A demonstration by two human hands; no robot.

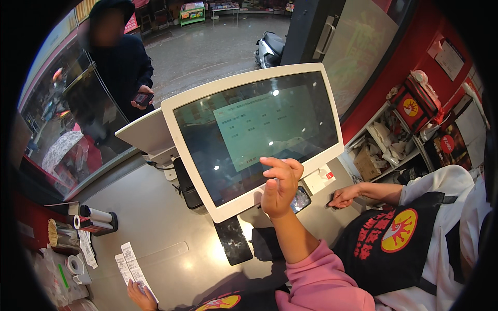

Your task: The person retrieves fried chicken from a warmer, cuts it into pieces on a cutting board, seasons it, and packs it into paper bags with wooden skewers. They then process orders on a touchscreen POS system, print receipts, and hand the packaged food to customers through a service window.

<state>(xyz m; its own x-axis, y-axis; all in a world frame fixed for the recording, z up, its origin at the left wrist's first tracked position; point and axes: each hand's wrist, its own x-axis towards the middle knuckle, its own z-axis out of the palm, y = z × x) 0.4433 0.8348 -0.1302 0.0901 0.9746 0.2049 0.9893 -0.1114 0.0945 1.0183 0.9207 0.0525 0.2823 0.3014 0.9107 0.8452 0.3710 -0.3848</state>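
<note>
A white-framed touchscreen point-of-sale terminal stands on the counter in front of me. Its lit display shows a pale green window with writing. My right hand is raised before the lower edge of the display, fingers loosely bent and apart, holding nothing. I cannot tell whether a fingertip touches the glass. At the lower left, my left hand has its fingers over the lower end of printed paper receipts. The thumb is hidden. Two long strips lie side by side, bearing small print.
A co-worker's hand rests at the counter's right side. Phones lie near the terminal's base. Paper rolls, a container of skewers and a dispenser stand left. Beyond the counter a person holds a phone.
</note>
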